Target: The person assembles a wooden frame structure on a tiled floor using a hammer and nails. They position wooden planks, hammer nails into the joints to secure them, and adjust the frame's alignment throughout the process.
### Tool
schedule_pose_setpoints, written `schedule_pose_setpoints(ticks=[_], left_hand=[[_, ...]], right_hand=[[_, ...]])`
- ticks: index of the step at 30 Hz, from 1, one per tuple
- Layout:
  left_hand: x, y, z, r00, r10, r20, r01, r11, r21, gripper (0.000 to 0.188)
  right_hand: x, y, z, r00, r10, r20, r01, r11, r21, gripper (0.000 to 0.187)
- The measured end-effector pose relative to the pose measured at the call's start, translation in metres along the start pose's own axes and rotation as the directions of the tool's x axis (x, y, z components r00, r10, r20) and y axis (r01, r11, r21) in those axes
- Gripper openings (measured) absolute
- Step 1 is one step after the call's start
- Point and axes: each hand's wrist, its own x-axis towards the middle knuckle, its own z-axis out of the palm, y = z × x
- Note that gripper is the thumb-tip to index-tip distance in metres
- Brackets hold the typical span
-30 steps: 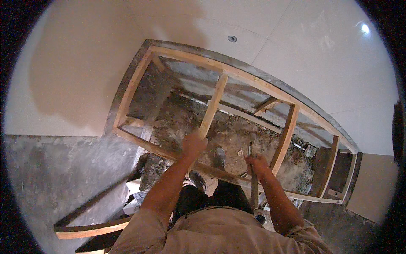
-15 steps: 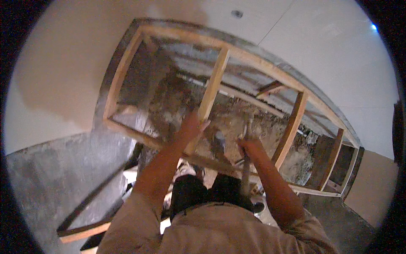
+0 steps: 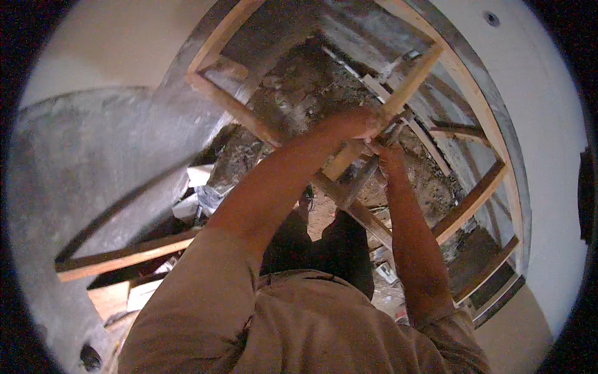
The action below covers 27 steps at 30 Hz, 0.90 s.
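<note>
A timber frame with several crosspieces lines an opening before me. My left hand (image 3: 363, 123) is closed around one wooden crosspiece (image 3: 411, 81), near its middle. Close beside it, my right hand (image 3: 389, 159) grips a long-handled tool (image 3: 360, 184), its shaft slanting down toward the near frame rail (image 3: 367, 221). The upper end of the tool lies by the crosspiece; its head is too blurred to make out, though the shape resembles a hammer. My fingertips nearly meet, and I cannot tell whether they touch.
Rough earth and rubble (image 3: 299, 93) show through the frame. Another crosspiece (image 3: 470, 202) stands to the right. At lower left are a loose wooden beam (image 3: 134, 254) and white scraps (image 3: 199, 176). A grey wall surface (image 3: 112, 156) rises at left, a pale one (image 3: 548, 124) at right.
The view has turned, so the frame appears tilted and closer. My left hand has shifted farther up the crosspiece. My right hand has brought the tool over beside it.
</note>
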Motion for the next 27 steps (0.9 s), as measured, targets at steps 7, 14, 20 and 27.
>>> schedule_pose_setpoints(ticks=[7,14,20,27], left_hand=[[-0.081,-0.061,0.006,0.814,0.276,-0.511,-0.528,0.718,-0.454,0.030],[-0.206,-0.204,0.085,0.895,-0.270,-0.356,-0.280,0.281,-0.918,0.023],[-0.195,-0.238,0.147,0.986,-0.143,-0.086,-0.106,-0.136,-0.985,0.024],[-0.137,-0.274,0.204,0.983,-0.167,-0.077,-0.109,-0.190,-0.976,0.028]], right_hand=[[-0.019,-0.005,0.024,0.999,-0.046,0.001,0.045,0.979,-0.198,0.046],[0.019,-0.007,-0.004,0.981,-0.112,-0.158,0.010,0.844,-0.537,0.047],[-0.040,-0.035,0.018,0.992,-0.125,-0.002,0.116,0.922,-0.369,0.038],[-0.070,-0.056,0.002,0.999,-0.005,-0.049,-0.018,0.884,-0.468,0.032]])
